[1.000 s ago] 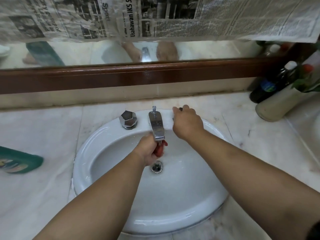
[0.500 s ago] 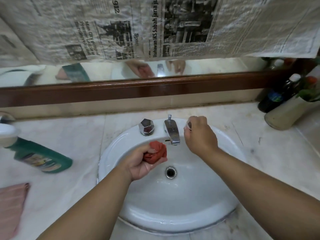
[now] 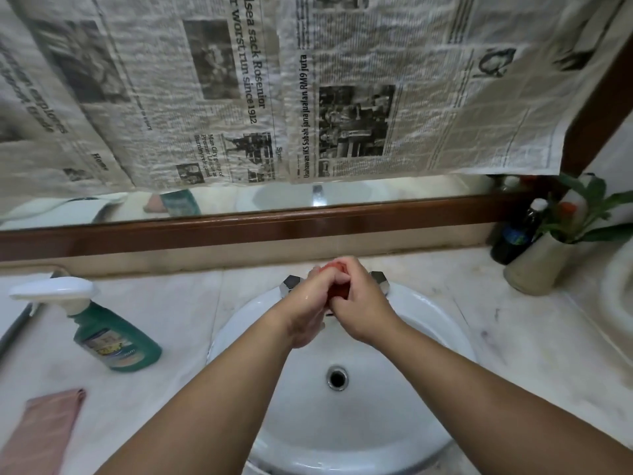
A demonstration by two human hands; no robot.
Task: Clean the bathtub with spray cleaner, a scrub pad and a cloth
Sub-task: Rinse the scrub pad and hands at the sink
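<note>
both hands, left (image 3: 310, 308) and right (image 3: 358, 305), fingers curled tight round red scrub pad (image 3: 337, 292) over basin's (image 3: 442, 323) back rim. squeeze evenly, low over basin. spray bottle (image 3: 114, 332) lying at counter's left edge.

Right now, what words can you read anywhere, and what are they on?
"...sack Rosenior": newspaper, rotated headline.
"...worst run since 1912": same newspaper.
"Usahawan IKS Sabah jana jualan RM9 juta": same newspaper.
The newspaper's small print is too small to read.
Green spray bottle: label too blurred.
Dark bottle: label unreadable.
</note>
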